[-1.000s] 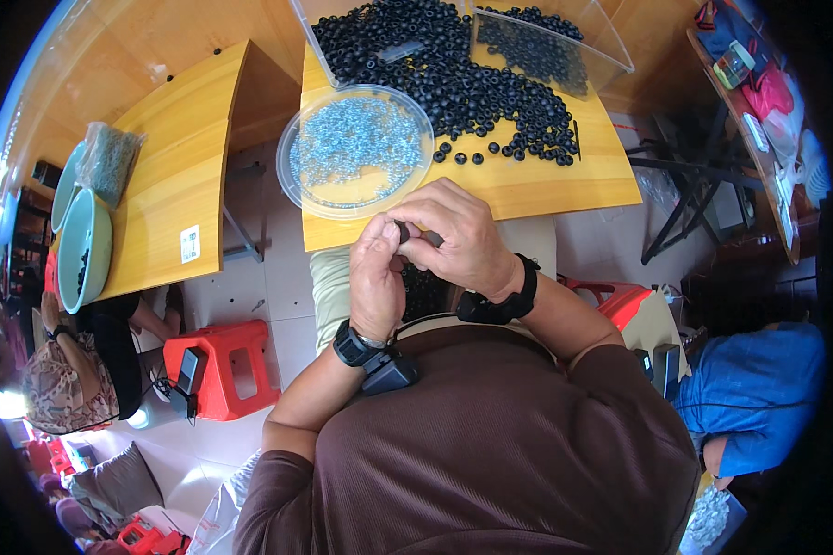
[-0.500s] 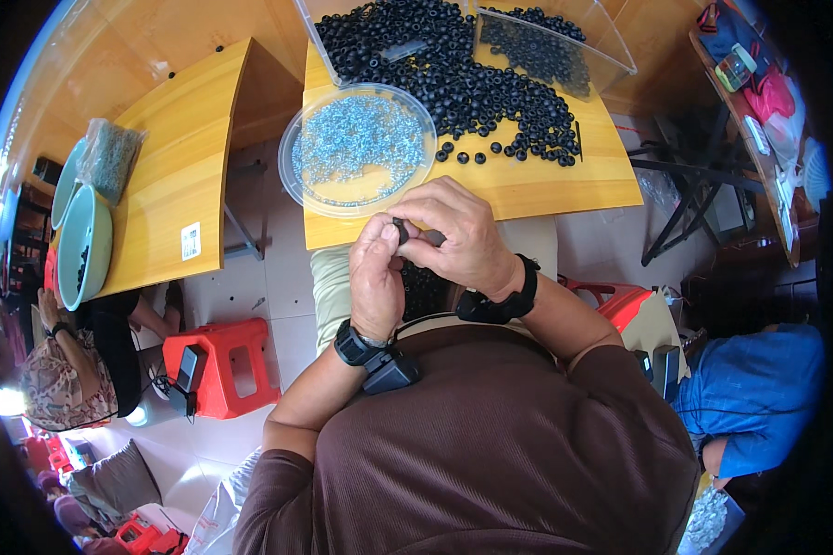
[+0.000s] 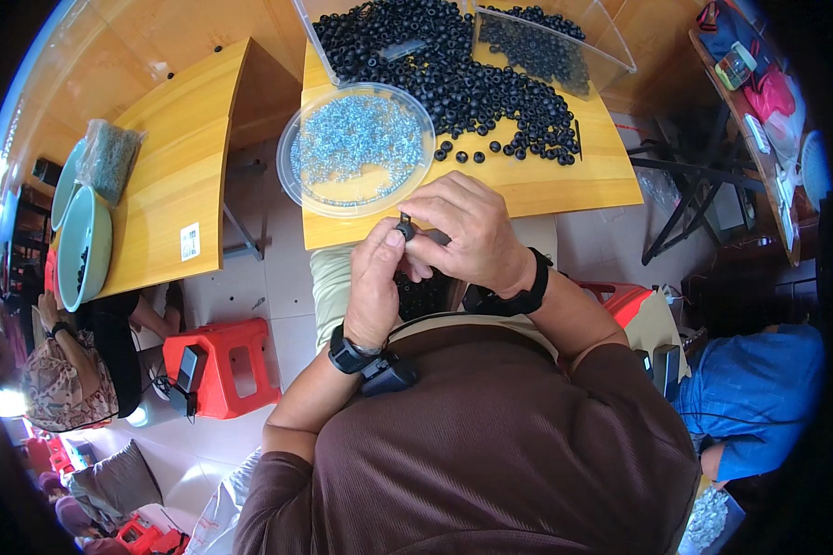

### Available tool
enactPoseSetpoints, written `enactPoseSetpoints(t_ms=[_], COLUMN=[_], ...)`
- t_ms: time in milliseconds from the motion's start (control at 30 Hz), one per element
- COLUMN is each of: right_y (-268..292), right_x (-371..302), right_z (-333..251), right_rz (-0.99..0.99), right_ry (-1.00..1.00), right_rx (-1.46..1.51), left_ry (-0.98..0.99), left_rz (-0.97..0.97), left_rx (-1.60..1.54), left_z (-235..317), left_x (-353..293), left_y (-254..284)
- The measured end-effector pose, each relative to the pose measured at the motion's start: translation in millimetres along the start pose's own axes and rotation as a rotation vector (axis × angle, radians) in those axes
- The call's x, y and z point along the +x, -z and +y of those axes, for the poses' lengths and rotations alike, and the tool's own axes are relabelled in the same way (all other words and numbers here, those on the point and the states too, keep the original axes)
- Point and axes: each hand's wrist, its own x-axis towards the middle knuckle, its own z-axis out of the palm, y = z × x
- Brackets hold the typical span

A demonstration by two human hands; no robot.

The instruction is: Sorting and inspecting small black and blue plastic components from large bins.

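Both hands meet just past the near edge of the table, over my lap. My left hand [image 3: 375, 291] pinches a small black round part [image 3: 404, 228] between thumb and fingers. Against that part my right hand [image 3: 472, 231] is closed, its fingers around a slim dark piece [image 3: 441, 238] whose kind I cannot make out. Beyond the hands stands a shallow clear round tray [image 3: 292, 176] with many tiny silvery-blue pieces [image 3: 352, 134]. A heap of black ring-shaped parts [image 3: 472, 97] spreads over the table. More black parts [image 3: 421, 294] lie in my lap, partly hidden by the hands.
A clear plastic box [image 3: 611, 69] lies on its side at the back, spilling black parts onto the yellow table [image 3: 565, 190]. To the left, another table [image 3: 171, 176] carries green basins [image 3: 102, 250] and a filled bag [image 3: 109, 159]. Red stools [image 3: 217, 365] and other people are close by.
My right hand has shifted slightly right, and its wrist has turned. The small black part now shows more between the fingertips. The left hand has tilted a little.
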Motion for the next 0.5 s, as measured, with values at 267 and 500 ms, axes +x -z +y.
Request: enactPoseSetpoints(t_ms=[267, 500], right_y=[4.5, 6.8], right_x=[5.1, 6.6], right_z=[-5.1, -7.8], right_rz=[0.0, 0.015], right_ry=[0.039, 0.086], right_rx=[-0.055, -0.025], left_ry=[-0.099, -0.102], left_rz=[0.037, 0.043], left_rx=[0.154, 0.165], left_z=[8.1, 6.0], left_x=[-1.4, -6.1], left_y=[-4.8, -8.3])
